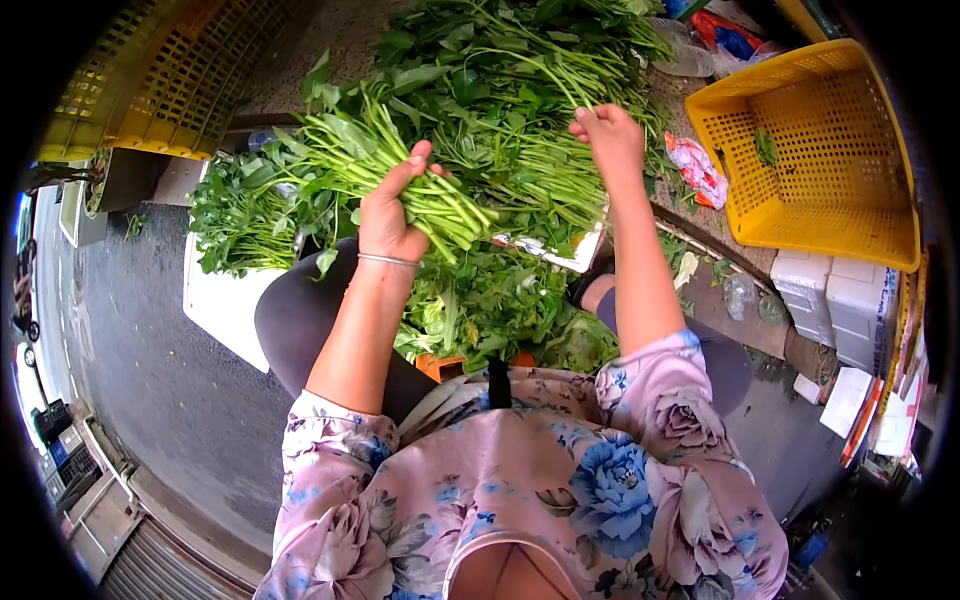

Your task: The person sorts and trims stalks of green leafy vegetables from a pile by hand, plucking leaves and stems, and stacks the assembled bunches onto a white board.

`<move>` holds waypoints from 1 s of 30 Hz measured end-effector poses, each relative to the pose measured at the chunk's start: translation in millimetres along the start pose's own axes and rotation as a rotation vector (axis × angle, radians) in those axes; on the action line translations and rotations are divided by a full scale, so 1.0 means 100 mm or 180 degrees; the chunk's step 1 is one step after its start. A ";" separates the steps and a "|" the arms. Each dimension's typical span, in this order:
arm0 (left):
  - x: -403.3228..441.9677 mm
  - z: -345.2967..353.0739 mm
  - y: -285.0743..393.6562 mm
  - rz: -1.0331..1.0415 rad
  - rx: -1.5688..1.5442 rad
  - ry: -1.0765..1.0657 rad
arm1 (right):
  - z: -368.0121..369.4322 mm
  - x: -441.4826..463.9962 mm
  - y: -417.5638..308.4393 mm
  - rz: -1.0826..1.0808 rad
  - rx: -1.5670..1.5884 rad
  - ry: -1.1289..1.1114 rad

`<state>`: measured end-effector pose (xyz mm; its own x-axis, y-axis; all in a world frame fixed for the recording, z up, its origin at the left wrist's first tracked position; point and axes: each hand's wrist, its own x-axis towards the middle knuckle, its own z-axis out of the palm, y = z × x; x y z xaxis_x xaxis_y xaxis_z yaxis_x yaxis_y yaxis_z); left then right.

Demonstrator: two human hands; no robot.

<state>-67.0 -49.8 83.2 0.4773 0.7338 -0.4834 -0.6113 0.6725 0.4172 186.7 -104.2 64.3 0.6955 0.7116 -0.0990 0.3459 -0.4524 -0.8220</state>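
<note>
My left hand (pixel 395 205) is wrapped round a bunch of water spinach (pixel 345 155), its cut stem ends pointing down to the right and its leaves up to the left. My right hand (pixel 612 140) pinches the stem of a single water spinach stalk (pixel 540 68) at the right edge of the big heap. That heap of loose water spinach (pixel 500 150) lies in front of me, stems mostly toward the right. Leafy scraps (pixel 490 300) fill a container between my knees, its orange rim partly showing. More bunched greens (pixel 240 215) rest on a white box (pixel 225 310) at the left.
A yellow perforated crate (pixel 810 160) stands at the right with one leaf inside. Beside it lies a red and white plastic bag (pixel 697 170). White foam boxes (pixel 835 300) sit below it. Another yellow crate (pixel 170 75) is at the upper left, next to the wet road (pixel 160 330).
</note>
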 end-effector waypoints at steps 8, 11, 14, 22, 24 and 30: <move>-0.05 0.01 -0.38 -0.0156 0.0951 0.0174 | 0.39 -1.44 -0.06 -0.0132 0.1313 -0.0467; -0.01 -0.08 -0.46 -0.0002 0.1030 0.0014 | 0.46 -1.59 0.01 -0.0329 0.0986 -0.0364; -0.04 -0.07 -0.46 -0.0063 0.0972 -0.0009 | 0.39 -1.61 0.02 -0.0802 0.0574 -0.0275; -0.09 -0.03 -0.36 -0.0233 0.0929 -0.0221 | -0.03 -1.32 0.76 0.2657 0.2973 0.1615; -0.13 0.01 -0.36 -0.0038 0.0872 -0.0270 | 0.00 -1.14 0.87 0.2331 0.2337 0.1150; -0.20 0.17 -0.07 0.0828 0.0537 -0.0592 | 0.06 -0.01 0.46 -0.0379 0.0301 0.1014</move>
<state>-61.4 -67.9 103.6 0.4357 0.8770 -0.2025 -0.6220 0.4560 0.6366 198.6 -122.5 23.0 0.8204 0.5463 0.1685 0.3871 -0.3140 -0.8669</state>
